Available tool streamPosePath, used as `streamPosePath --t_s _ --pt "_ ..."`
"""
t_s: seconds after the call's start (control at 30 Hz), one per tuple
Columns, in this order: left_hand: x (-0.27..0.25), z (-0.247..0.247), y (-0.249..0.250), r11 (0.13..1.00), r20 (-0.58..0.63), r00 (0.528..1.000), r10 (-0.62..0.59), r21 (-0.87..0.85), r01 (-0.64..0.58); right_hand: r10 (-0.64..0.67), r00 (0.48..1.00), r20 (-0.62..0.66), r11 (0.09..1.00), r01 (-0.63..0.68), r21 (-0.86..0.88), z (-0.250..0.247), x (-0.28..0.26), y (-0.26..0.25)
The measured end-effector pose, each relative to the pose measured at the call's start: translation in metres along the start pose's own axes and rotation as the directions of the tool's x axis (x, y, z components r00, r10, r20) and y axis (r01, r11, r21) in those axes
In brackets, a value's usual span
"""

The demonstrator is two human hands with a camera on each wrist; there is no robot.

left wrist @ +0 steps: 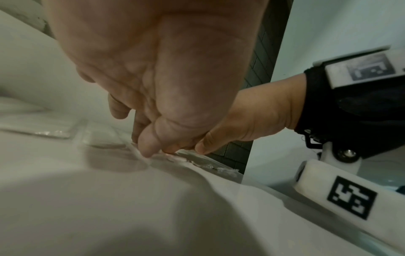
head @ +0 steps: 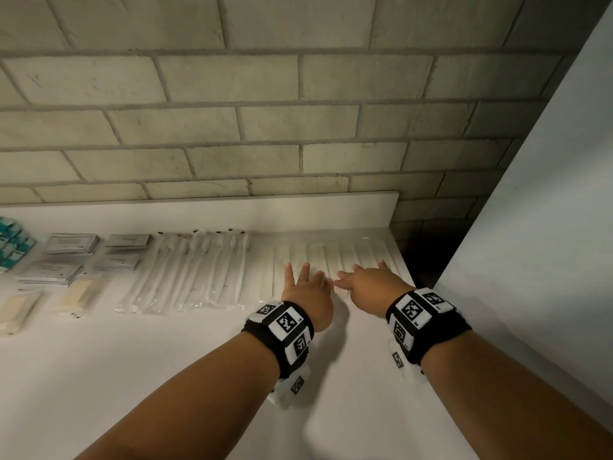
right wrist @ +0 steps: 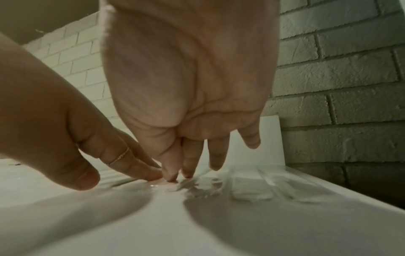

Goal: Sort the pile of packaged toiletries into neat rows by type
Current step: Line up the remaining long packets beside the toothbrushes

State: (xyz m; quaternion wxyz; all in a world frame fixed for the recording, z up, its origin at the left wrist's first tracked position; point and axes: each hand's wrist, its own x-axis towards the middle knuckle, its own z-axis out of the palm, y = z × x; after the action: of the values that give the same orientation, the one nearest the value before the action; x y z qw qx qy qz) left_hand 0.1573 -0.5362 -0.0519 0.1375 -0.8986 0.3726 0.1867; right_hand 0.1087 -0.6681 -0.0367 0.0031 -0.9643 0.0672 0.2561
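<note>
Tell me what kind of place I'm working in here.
Probably a hotel housekeeping or supply area: a white counter against a painted brick wall, with wrapped toothbrushes, small flat boxes and clear sachets in rows by type.

- the worktop ran along a brick wall, with a panel standing at its right end.
- a row of flat sachets lay at the far right of the worktop, side by side, near the back edge.
- left of them lay a row of wrapped toothbrushes, also side by side.
- further left sat small boxes in stacks, with wrapped bars in front of them.
- at the far left edge sat a cluster of small packets.
- the left hand and the right hand rested just beside each other on the near ends of the sachets, fingers touching the wrappers.
</note>
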Motion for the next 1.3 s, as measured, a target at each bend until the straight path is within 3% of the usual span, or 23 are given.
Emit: streamPosePath --t_s 0.13,0.33,0.43,0.6,0.7,0.9,1.07,1.3 --pt "-0.005 0.002 -0.01 0.998 -0.009 0.999 -0.051 -0.049 0.051 -0.026 0.996 -0.085 0.999 0.03 0.043 0.002 0.002 -0.006" --pt "-0.011 0.008 -0.021 0.997 0.049 0.997 -0.061 -0.054 0.063 -0.065 0.998 -0.024 0.998 0.065 -0.006 0.001 0.008 -0.018" --pt "-0.014 0.013 -0.023 0.991 0.023 0.998 -0.061 -0.122 0.063 -0.063 0.995 -0.072 0.998 0.064 0.011 0.001 0.009 -0.021" --pt "-0.03 0.018 -0.049 0.98 -0.043 0.988 -0.149 -0.142 0.142 -0.11 0.989 -0.095 0.994 0.112 0.015 -0.007 0.008 -0.045" --pt "-0.039 0.026 -0.068 0.974 -0.021 0.981 -0.195 -0.121 0.191 -0.141 0.986 -0.086 0.99 0.141 -0.005 -0.005 0.009 -0.06" --pt "-0.046 0.033 -0.076 0.976 0.006 0.984 -0.177 -0.13 0.176 -0.13 0.991 -0.023 0.991 0.13 -0.015 -0.004 0.009 -0.065" --pt "-0.045 0.033 -0.074 0.974 -0.023 0.984 -0.178 -0.147 0.173 -0.171 0.977 -0.126 0.984 0.175 0.021 -0.011 0.005 -0.077" --pt "-0.042 0.033 -0.072 0.979 0.023 0.985 -0.172 -0.108 0.173 -0.172 0.984 -0.055 0.984 0.168 -0.061 -0.009 0.008 -0.09"
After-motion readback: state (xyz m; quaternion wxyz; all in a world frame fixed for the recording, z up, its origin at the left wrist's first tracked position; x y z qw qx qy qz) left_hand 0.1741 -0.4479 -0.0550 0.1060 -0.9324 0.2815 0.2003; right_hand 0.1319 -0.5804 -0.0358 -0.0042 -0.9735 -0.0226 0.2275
